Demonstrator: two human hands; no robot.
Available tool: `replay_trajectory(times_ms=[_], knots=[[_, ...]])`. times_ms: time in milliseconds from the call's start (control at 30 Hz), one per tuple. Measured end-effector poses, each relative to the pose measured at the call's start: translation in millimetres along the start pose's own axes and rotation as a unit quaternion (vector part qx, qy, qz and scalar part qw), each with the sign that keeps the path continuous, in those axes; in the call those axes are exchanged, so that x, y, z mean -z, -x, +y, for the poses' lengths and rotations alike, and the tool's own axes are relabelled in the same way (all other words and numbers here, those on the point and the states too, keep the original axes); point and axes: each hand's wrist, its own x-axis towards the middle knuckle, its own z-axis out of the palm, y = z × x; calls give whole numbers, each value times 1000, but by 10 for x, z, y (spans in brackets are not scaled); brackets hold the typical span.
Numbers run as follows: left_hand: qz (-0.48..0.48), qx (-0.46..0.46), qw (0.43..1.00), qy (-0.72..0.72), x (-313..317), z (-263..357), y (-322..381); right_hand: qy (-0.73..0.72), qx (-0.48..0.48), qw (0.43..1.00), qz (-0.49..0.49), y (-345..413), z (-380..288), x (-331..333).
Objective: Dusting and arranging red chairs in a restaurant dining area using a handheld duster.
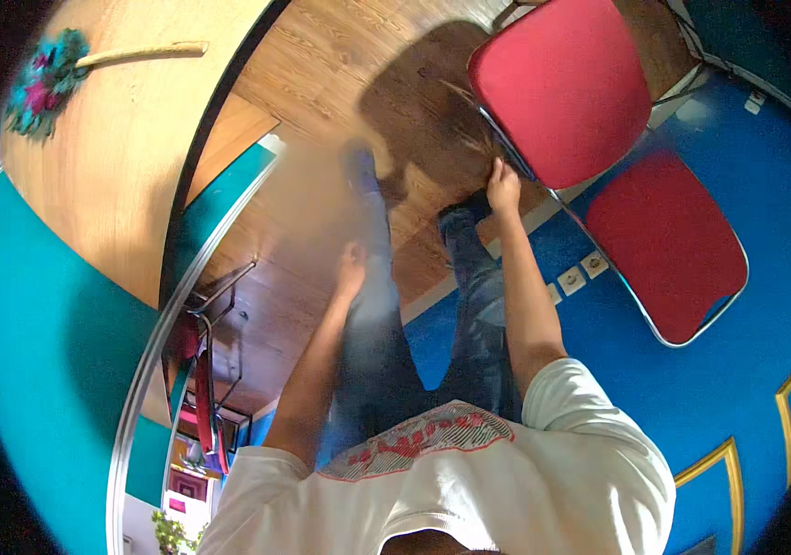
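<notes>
My right hand (504, 186), its fingers curled, is beside the metal frame of a red padded chair (562, 90). Whether the fingers close around the frame cannot be made out. The chair's red backrest (669, 243) lies to the right of the seat, edged by a bright metal tube. My left hand (351, 269) hangs lower, over the floor along the edge of my left jeans leg (374, 333). It is blurred, and I cannot tell whether it holds anything. A hazy patch covers the floor just beyond it.
On the wooden tabletop (139, 139) at upper left lies a teal and magenta duster (45, 87) with a wooden handle. More red chairs with metal legs (206, 395) stand at lower left. Blue wall (617, 368) with sockets (572, 280) and gold moulding (734, 472) borders the right.
</notes>
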Motion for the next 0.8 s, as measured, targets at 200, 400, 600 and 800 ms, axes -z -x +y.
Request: replay_trajectory(times_ms=[200, 400, 600, 800], knots=[[-48, 5, 999, 4, -6, 190, 78, -402, -255, 872, -113, 637, 319, 554], [-46, -32, 994, -96, -174, 152, 14, -484, -303, 818, -71, 798, 756, 522], [-62, -32, 989, -133, -151, 328, 164, -473, -267, 832, -111, 884, 649, 433], [-107, -27, 971, -213, -140, 805, 282, -562, -273, 769, -135, 845, 778, 313]])
